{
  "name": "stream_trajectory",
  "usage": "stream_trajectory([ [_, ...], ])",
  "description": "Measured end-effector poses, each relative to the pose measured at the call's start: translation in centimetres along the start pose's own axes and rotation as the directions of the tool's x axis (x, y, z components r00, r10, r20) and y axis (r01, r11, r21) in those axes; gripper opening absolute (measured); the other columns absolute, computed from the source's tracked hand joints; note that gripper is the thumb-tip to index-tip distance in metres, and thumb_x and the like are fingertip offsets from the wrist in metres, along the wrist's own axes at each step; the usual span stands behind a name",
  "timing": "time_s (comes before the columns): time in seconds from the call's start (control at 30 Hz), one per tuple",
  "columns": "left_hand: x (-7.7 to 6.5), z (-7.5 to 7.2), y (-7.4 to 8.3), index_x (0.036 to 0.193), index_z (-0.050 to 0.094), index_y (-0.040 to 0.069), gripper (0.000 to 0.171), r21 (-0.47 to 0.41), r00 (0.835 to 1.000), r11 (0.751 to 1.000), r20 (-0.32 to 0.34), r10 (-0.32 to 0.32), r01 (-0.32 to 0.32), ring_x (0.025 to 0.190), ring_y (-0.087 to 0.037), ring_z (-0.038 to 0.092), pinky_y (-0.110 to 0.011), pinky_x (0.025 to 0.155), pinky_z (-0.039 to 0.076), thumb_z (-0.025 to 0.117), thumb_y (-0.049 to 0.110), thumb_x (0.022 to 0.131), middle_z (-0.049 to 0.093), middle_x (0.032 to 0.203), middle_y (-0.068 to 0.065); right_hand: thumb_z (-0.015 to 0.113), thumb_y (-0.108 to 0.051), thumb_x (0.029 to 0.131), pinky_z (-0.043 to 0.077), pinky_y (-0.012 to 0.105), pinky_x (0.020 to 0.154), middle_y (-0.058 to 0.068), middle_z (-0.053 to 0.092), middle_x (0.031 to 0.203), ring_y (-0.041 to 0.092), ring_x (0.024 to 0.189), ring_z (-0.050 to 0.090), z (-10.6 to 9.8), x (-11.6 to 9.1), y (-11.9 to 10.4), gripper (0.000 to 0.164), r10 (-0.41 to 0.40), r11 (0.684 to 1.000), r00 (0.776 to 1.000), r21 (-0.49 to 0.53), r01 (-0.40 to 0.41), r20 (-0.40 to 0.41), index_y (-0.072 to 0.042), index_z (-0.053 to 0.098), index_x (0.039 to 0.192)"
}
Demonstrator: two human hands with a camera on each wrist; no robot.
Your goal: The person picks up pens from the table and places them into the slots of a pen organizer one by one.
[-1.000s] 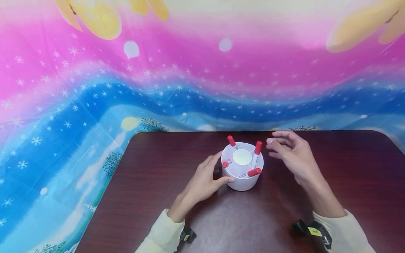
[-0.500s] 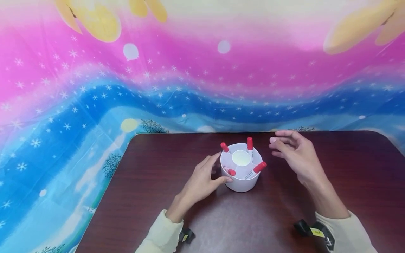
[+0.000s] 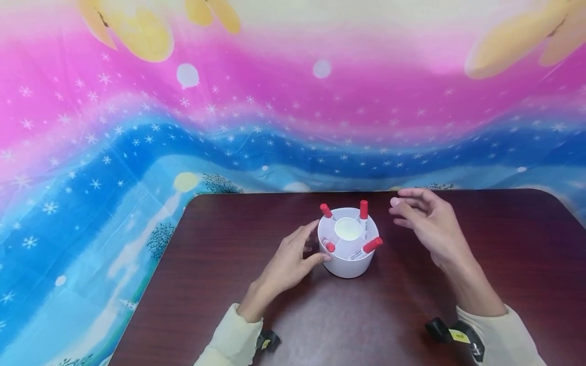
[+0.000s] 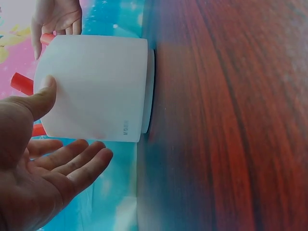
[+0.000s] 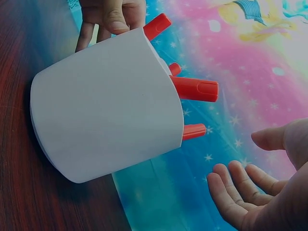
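A round white pen holder (image 3: 350, 268) stands upright on the table, with compartments around a central cup (image 3: 348, 229). Several markers with red caps (image 3: 363, 209) lean in its outer compartments, one in each. My left hand (image 3: 288, 259) is at the holder's left side, thumb by the near rim. In the left wrist view the thumb (image 4: 44, 98) overlaps the white wall, and the other fingers (image 4: 79, 163) extend loosely beside it. To the right of the holder, my right hand (image 3: 430, 223) hovers with relaxed, slightly bent fingers, apart from it and holding nothing.
The dark reddish-brown wooden table (image 3: 206, 300) has rounded far corners. Behind it and along its left side hangs a pink and blue cloth (image 3: 274, 122) with snowflakes. Black wrist straps (image 3: 453, 335) sit at both cream sleeves (image 3: 499, 335).
The pen holder has turned about its upright axis, carrying the markers round counter-clockwise, then slightly back. My hands have barely shifted.
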State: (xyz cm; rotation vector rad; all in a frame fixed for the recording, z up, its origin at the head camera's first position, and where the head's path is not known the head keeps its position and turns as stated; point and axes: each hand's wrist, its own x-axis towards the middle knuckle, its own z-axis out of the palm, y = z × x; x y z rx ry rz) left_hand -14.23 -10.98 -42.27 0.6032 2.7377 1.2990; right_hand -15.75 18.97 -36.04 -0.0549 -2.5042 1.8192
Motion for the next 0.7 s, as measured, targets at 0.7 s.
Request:
stream_trajectory([
  [0.7, -0.2, -1.2, 0.0, 0.168, 0.037, 0.016, 0.093, 0.089, 0.998, 0.995, 0.042, -0.051, 0.047, 0.133, -0.028, 0.066, -0.045, 0.11, 0.058, 0.085, 0.043, 0.093, 0.055, 0.16, -0.008, 0.071, -0.036, 0.105, 0.059, 0.012, 0.086, -0.012, 0.067, 0.115, -0.006, 0.097, 0.073, -0.8, 0.0, 0.0, 0.059, -0.034, 0.998, 0.999, -0.045, 0.036, 0.027, -0.004, 0.051, 0.151],
])
